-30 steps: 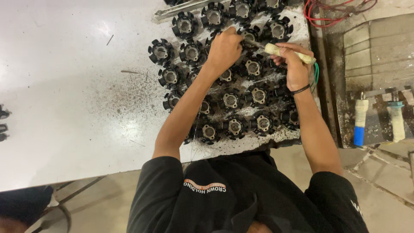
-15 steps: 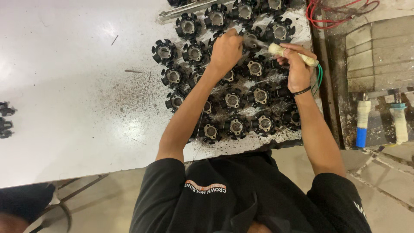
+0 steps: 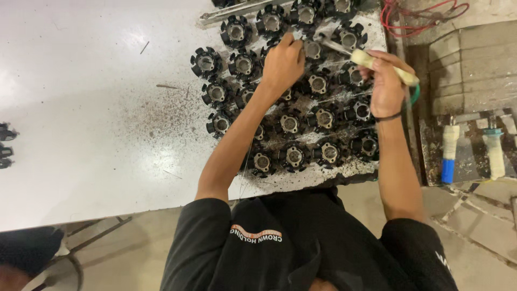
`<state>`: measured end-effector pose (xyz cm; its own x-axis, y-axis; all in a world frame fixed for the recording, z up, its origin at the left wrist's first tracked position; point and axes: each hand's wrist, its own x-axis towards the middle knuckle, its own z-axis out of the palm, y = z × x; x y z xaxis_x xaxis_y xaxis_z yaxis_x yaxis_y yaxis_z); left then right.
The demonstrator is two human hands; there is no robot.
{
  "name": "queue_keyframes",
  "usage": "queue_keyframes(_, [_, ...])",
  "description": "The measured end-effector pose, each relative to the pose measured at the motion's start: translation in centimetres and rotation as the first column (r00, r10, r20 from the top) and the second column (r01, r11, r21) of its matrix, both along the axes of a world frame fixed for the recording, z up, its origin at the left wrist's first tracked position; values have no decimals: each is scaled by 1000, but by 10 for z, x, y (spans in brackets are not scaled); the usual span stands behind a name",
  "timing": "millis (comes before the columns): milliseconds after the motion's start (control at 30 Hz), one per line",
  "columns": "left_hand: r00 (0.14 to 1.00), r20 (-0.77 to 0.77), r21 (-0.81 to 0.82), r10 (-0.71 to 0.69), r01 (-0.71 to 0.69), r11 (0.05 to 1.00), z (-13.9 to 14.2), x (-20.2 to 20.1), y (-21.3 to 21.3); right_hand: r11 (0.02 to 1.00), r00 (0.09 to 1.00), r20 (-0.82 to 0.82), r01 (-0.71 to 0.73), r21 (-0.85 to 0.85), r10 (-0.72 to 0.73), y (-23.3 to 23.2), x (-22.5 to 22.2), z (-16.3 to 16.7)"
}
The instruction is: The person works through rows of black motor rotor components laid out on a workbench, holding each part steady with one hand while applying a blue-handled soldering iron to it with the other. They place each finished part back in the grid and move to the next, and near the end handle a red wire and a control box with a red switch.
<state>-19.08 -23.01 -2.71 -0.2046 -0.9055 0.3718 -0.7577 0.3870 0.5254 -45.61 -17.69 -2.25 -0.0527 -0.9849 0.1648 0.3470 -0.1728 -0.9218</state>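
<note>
Two hands over a batch of black round parts

Two hands work at the far right of a white table. Left hand is curled, fingertips pinched together on one black round part near the top of the batch; exactly what it pinches is hidden by the fingers. Right hand is clamped around a cream-handled tool, held slanted, thin metal tip pointing left toward that same part. Hands are apart, near each other. A dark band sits on the right wrist, with a green cord just beside it.

Parts are black, ring-shaped, toothed around the edge, grey metal centre. Many parts lie in rough rows, close or touching, on a dirty, speckled patch of table. Left forearm crosses over several, hiding them.

Around: a metal bar at the top edge, red wires top right, two upright white tools on a side bench on the right, one with a blue lower end. Small black items lie at the left edge, well apart.
</note>
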Motion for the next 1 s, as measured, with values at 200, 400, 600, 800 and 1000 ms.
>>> queue_keyframes(200, [986,10,-98,-165,165,981,-3,0,68,997,985,-175,23,68,-11,71,-7,-12])
queue_keyframes(400, [988,-126,29,-93,97,995,-16,-5,78,995,990,-142,25,101,-11,83,-2,-28])
queue_keyframes(600, [994,-98,43,-46,50,998,-12,-12,76,994,985,-171,-10,106,28,83,0,-19])
queue_keyframes(800, [995,1,151,-101,99,984,-10,-12,69,987,983,-172,-32,157,59,77,-4,-17])
queue_keyframes(1000, [975,-205,77,-89,107,991,-12,-9,69,989,978,-200,-24,143,52,80,-3,-15])
